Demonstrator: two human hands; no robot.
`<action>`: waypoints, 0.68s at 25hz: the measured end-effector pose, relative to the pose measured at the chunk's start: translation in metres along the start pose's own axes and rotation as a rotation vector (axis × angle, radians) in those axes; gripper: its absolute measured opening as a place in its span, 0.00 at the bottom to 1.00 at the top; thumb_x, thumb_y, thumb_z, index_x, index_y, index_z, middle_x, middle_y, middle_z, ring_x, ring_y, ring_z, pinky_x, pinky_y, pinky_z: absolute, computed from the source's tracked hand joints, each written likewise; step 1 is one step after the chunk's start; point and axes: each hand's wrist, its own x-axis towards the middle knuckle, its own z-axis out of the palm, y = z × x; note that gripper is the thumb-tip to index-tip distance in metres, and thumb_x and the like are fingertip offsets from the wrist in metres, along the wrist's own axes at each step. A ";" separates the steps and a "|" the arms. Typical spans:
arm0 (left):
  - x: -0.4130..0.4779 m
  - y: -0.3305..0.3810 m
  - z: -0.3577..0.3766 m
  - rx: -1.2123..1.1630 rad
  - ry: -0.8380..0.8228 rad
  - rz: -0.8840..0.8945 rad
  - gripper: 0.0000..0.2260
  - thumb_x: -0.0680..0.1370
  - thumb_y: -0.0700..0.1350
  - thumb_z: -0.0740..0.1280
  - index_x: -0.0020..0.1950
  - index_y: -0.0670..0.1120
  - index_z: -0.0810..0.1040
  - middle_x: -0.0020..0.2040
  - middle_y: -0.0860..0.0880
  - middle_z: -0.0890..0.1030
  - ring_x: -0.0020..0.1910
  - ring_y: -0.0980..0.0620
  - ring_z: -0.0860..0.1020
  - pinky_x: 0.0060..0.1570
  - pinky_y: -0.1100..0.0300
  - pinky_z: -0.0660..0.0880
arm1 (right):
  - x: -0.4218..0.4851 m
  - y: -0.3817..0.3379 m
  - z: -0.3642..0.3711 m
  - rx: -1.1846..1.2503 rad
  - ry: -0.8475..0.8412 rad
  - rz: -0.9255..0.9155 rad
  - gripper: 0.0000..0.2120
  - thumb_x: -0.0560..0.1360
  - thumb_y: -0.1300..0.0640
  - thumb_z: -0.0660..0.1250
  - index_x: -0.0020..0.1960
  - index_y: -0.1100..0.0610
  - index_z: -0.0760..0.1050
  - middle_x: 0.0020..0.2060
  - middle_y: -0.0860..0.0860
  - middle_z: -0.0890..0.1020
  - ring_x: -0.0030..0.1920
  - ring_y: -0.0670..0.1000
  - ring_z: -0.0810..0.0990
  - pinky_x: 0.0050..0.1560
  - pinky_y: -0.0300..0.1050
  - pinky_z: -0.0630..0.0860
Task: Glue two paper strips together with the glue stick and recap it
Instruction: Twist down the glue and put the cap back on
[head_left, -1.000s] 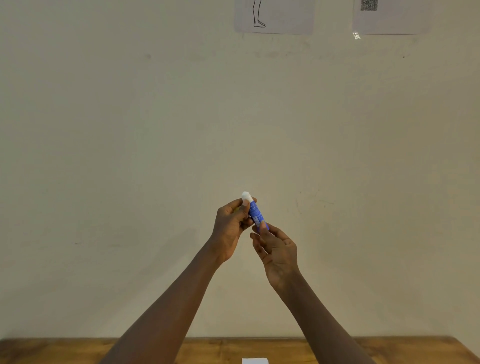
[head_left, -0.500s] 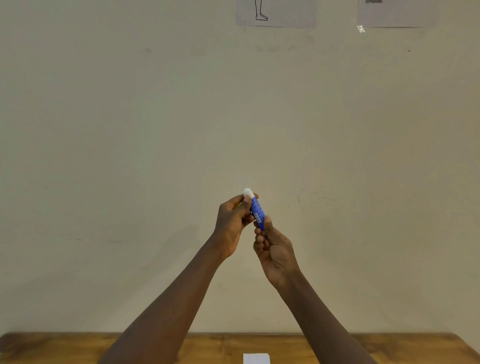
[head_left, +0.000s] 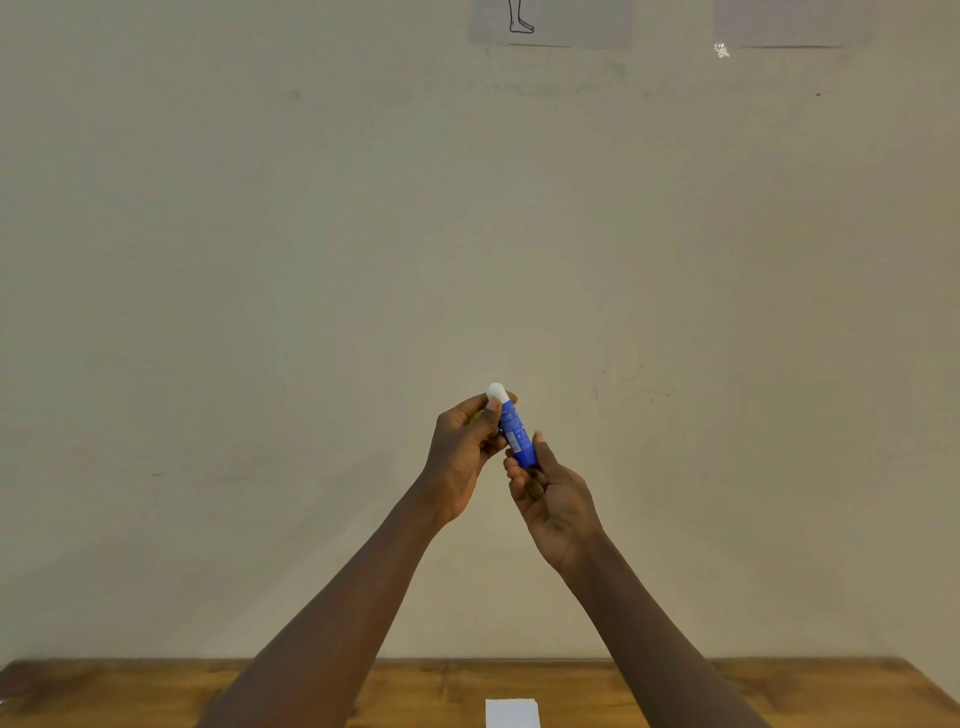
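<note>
I'm seeing both hands raised in front of a matte, scuffed wall. The left hand (head_left: 460, 452) is pinching the upper end of the glue stick (head_left: 514, 431), a slim blue cylinder with a rounded white tip; the right hand (head_left: 553, 499) is gripping its base. White paper (head_left: 511, 713) is lying flat on the grainy wooden table (head_left: 779, 691).

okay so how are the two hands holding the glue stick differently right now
The left hand pinches the upper end of the glue stick, near its white tip, while the right hand grips the blue bottom end. The left hand sits higher, with its back toward the camera; the right hand sits lower, palm partly showing. Both are bare and raised in front of the wall, well above the wooden table.
</note>
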 end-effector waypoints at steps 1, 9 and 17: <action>0.001 0.000 0.001 0.018 0.003 0.005 0.09 0.79 0.43 0.57 0.52 0.43 0.75 0.44 0.51 0.78 0.42 0.54 0.76 0.43 0.69 0.77 | 0.000 0.001 -0.001 0.035 -0.011 -0.026 0.10 0.74 0.56 0.63 0.42 0.63 0.77 0.32 0.56 0.81 0.25 0.46 0.80 0.28 0.34 0.79; 0.006 0.005 0.002 -0.001 0.017 0.018 0.09 0.79 0.42 0.56 0.51 0.43 0.75 0.43 0.50 0.77 0.40 0.56 0.76 0.41 0.70 0.77 | 0.001 -0.001 0.001 0.083 -0.076 -0.097 0.05 0.73 0.59 0.63 0.44 0.61 0.75 0.39 0.58 0.81 0.31 0.48 0.83 0.36 0.37 0.81; 0.005 0.008 0.004 -0.020 0.001 0.023 0.09 0.79 0.42 0.56 0.49 0.44 0.76 0.43 0.50 0.77 0.41 0.55 0.75 0.41 0.69 0.77 | 0.002 -0.002 -0.002 0.094 -0.065 0.003 0.12 0.74 0.53 0.62 0.44 0.63 0.75 0.24 0.51 0.80 0.22 0.44 0.76 0.26 0.31 0.76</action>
